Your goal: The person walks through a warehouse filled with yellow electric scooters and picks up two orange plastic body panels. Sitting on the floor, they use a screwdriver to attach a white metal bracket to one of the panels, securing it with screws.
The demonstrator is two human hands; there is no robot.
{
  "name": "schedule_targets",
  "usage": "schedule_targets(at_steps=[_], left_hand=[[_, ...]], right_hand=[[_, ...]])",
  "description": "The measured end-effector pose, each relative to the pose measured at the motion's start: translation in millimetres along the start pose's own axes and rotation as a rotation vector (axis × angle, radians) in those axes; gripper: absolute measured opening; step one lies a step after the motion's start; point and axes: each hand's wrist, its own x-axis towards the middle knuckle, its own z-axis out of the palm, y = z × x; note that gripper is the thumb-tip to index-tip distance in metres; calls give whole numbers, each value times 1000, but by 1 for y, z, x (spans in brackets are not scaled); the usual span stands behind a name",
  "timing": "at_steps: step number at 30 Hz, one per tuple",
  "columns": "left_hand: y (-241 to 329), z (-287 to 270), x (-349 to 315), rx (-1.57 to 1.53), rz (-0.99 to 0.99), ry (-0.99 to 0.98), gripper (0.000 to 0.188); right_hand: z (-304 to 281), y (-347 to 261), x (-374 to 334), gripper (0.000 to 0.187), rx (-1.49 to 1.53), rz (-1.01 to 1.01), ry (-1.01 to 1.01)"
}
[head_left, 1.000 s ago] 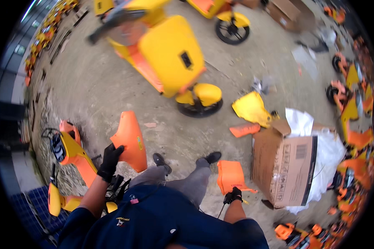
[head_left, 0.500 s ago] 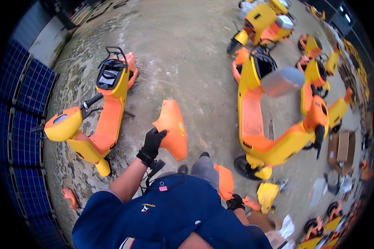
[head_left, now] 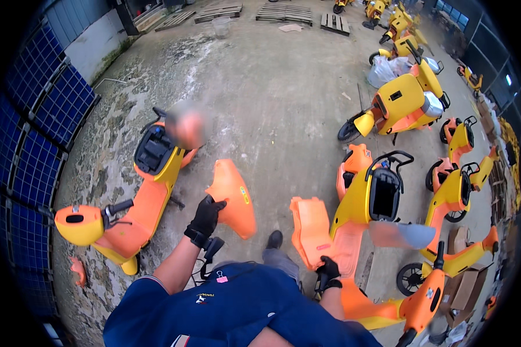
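Note:
My left hand, in a black glove, is closed on the edge of a curved orange scooter body panel with a small yellow label. My right hand, also gloved in black, grips the lower end of a longer moulded orange scooter panel. Both panels hang in front of me, apart from each other. To the left stands a yellow and orange scooter with its seat compartment uncovered. Close by on the right, another such scooter stands partly behind the panel in my right hand.
More yellow scooters line the right side, some with silver seats. Blue caged containers are stacked along the left. Wooden pallets lie at the far end. Cardboard boxes sit at the lower right; an orange piece lies on the left floor.
The right-hand panel has come up and forward from beside my leg. The left-hand panel stays held, slightly lower in view. My view has tilted up and I have moved along between the scooters.

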Motion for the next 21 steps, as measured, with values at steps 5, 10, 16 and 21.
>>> schedule_targets(at_steps=[5, 10, 16, 21], left_hand=[[71, 55, 99, 402, 300, -95, 31], [83, 93, 228, 623, 478, -112, 41], [95, 135, 414, 427, 283, -129, 42], [151, 201, 560, 58, 23, -166, 39]], right_hand=[[90, -191, 76, 26, -353, -150, -31], [129, -322, 139, 43, -1460, -1009, 47], [219, -473, 228, 39, -1287, -1122, -10], [300, -591, 283, 22, -944, -952, -17]])
